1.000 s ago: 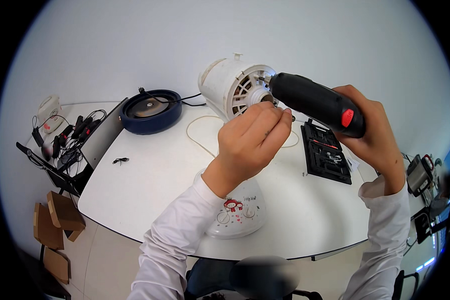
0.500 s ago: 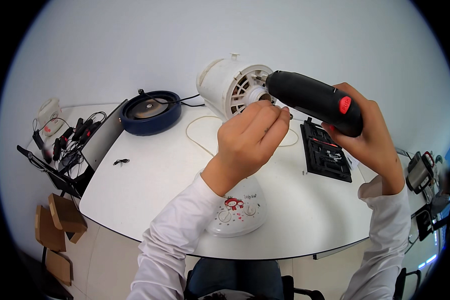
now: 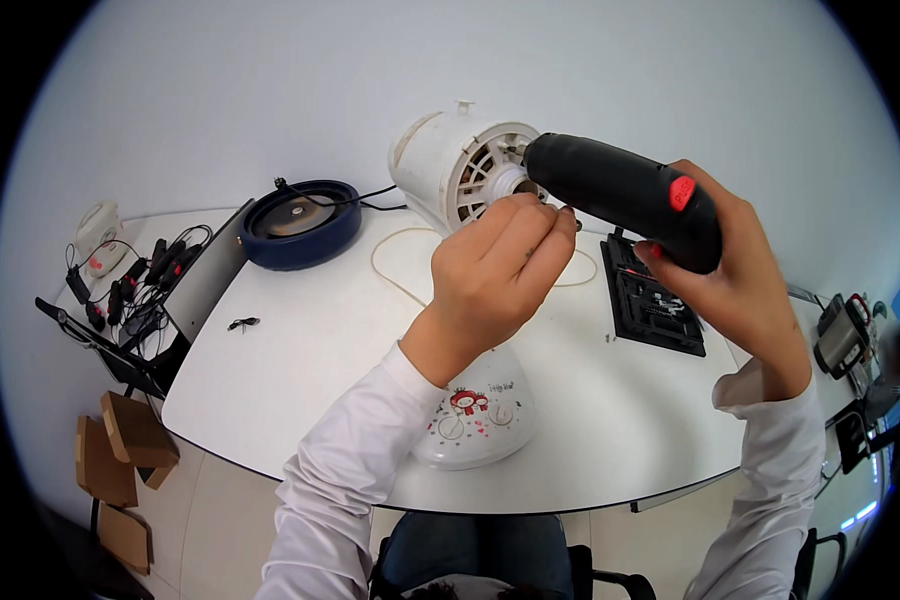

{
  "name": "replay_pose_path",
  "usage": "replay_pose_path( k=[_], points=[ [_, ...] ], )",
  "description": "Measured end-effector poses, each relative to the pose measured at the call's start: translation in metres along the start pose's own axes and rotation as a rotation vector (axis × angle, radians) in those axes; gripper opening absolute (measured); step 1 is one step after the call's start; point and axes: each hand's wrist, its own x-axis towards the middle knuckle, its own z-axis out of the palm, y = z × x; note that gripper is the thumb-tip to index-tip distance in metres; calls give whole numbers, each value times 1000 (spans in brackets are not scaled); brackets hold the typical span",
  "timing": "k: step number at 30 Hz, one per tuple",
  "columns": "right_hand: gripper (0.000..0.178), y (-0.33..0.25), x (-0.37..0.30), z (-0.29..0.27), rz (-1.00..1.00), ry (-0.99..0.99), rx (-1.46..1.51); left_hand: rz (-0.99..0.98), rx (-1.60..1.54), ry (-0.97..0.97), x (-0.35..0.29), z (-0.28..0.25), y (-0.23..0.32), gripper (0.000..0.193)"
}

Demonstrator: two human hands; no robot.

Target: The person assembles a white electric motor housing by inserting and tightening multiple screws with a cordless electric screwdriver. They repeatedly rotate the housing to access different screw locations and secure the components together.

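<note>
My right hand (image 3: 740,255) is wrapped around a black cordless screwdriver (image 3: 620,190) with a red button. Its bit points left, with the tip at the slotted front of a white fan's motor housing (image 3: 435,165). Just below the bit, my left hand (image 3: 495,265) is closed in a pinch in front of the housing's hub. A small dark end shows beside its fingertips, but what they grip is mostly hidden. Under my left wrist stands the fan's white base (image 3: 480,430), printed with a red cartoon figure and two round dials.
A round dark blue appliance (image 3: 300,225) with a black cord sits at the back left. Right of the fan lies a black tool case (image 3: 655,305) with bits. A small black tie (image 3: 243,323) is on the white table (image 3: 300,390). Tangled cables and tools lie far left.
The screwdriver's body has shifted slightly left and up in my right hand. The fan housing and my left hand have moved slightly left in the picture. Both grips look the same.
</note>
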Motion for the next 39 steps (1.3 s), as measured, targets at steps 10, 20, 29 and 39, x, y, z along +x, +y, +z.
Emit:
replay_pose_path(
  k=[10,20,29,39],
  points=[
    [36,2,-2,7,-78,92,78,-47,-50,-45,2,-3,4,23],
    [38,-14,-9,8,279,14,350,-46,-32,-45,3,-2,7,21],
    [37,8,-2,2,-17,-12,136,-67,7,-93,8,-12,4,22],
    [39,21,0,0,-249,45,-66,-71,-10,-44,4,-12,3,21]
  ],
)
